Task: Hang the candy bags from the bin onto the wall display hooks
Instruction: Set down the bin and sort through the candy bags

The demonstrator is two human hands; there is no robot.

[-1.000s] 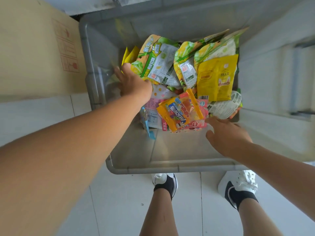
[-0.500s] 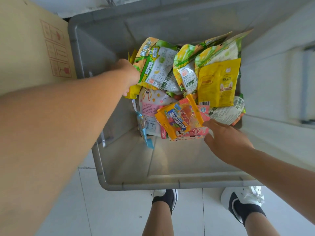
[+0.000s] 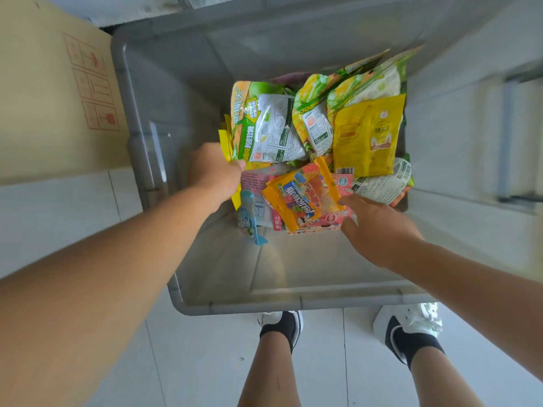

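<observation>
A grey plastic bin [image 3: 293,301] on the floor holds a pile of several candy bags at its far right. My left hand [image 3: 214,171] reaches into the pile's left edge, its fingers curled round the edge of a green-and-yellow bag [image 3: 264,124]. My right hand [image 3: 379,227] lies at the near right of the pile, fingers touching an orange gummy bag [image 3: 305,198] and the pink bag under it. A plain yellow bag [image 3: 367,139] leans at the right. No wall hooks are in view.
A cardboard box [image 3: 53,92] stands left of the bin. The bin's near half shows bare floor [image 3: 293,265]. My two feet in black-and-white shoes [image 3: 282,321] stand on white floor tiles just in front of the bin. A pale wall or panel lies to the right.
My left hand has come down and back along the pile's left edge and now holds the green bag's lower corner. My right hand stays at the orange bag; the view shifted slightly.
</observation>
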